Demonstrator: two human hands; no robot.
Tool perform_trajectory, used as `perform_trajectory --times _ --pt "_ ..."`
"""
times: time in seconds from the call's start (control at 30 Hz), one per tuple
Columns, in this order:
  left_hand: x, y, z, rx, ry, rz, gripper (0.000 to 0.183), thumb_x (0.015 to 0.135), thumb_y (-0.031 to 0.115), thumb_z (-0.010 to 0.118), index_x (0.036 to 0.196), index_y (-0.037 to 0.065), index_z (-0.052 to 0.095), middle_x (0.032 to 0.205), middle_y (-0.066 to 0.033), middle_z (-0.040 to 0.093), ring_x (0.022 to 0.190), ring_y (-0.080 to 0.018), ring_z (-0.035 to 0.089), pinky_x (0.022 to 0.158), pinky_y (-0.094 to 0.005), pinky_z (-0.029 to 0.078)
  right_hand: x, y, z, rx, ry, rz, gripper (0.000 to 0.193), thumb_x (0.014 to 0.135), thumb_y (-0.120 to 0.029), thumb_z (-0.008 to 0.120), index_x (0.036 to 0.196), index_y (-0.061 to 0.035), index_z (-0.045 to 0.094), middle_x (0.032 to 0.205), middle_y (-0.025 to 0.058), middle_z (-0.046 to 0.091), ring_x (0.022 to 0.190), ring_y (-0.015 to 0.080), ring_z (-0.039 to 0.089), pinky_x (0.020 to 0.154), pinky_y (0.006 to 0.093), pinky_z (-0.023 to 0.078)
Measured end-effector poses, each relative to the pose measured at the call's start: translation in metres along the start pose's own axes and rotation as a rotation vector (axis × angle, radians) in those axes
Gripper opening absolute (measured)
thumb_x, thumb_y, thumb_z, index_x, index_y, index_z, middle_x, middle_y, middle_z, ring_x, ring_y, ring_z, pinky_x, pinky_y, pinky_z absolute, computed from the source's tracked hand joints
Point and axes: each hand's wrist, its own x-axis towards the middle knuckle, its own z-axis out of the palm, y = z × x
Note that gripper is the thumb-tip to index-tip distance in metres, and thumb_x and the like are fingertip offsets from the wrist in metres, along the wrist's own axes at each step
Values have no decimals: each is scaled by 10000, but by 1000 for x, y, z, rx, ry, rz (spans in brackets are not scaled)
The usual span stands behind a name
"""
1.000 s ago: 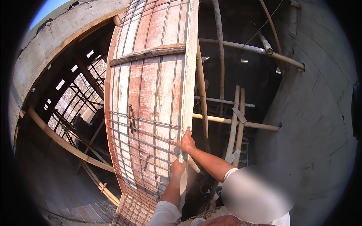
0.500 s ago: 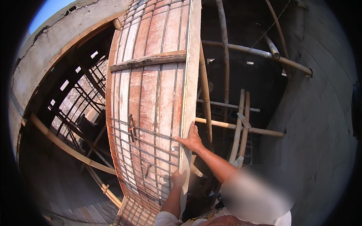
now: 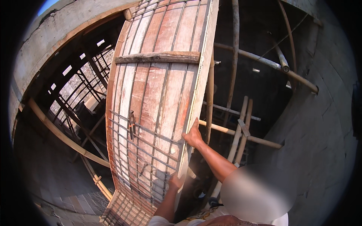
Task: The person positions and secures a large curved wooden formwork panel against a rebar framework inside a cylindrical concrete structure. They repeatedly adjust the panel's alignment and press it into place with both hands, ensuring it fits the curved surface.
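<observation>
A long plank formwork panel (image 3: pixel 166 84) slopes away before me, with a grid of steel bars (image 3: pixel 151 150) over its lower part. My right hand (image 3: pixel 193 136) is closed round the raised side board (image 3: pixel 203 75) at the panel's right edge, thumb on the inner side. Lower on the same edge, my left hand (image 3: pixel 176 182) grips the board too, its fingers partly hidden. Pincers with orange handles (image 3: pixel 131 126) lie on the bars left of my right hand. A small dark metal piece (image 3: pixel 143 169) rests further down.
A rough wooden crosspiece (image 3: pixel 158 57) spans the panel above the grid. Bamboo poles (image 3: pixel 241 128) cross the dark drop on the right, beside a grey block wall (image 3: pixel 324 143). Leftward are a concrete beam (image 3: pixel 56 28), a curved bamboo pole (image 3: pixel 68 137) and another deep opening.
The view has turned slightly, so the panel's upper end appears further right. My right hand's thumb has drawn in closer to the side board. Both hands stay on that edge.
</observation>
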Motion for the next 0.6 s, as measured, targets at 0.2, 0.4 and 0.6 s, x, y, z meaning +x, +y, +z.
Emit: perform_trajectory --times 0.2,0.4,0.6 --pt "18 2 -47 -145 384 -62 499 829 225 655 1251 -25 565 1182 -235 596 1168 -404 535 1042 -455 403 1 -8 1 4 -22 -2 1163 746 -198 707 1474 106 -147 1538 380 107 1435 455 228 1164 375 282" --pt "59 -38 -45 75 114 -190 594 795 270 641 1322 25 522 1170 -249 626 1114 -411 587 965 -472 466 9 9 4 37 2 -66 1137 733 -167 705 1468 135 -109 1535 388 97 1439 434 233 1171 355 274" --pt "60 -21 -42 -83 66 -261 549 813 242 672 1262 -43 534 1153 -292 614 1092 -428 597 933 -429 493 0 0 -2 81 -10 -111 1110 742 -150 691 1434 200 -102 1438 412 313 1368 423 370 1145 334 285"
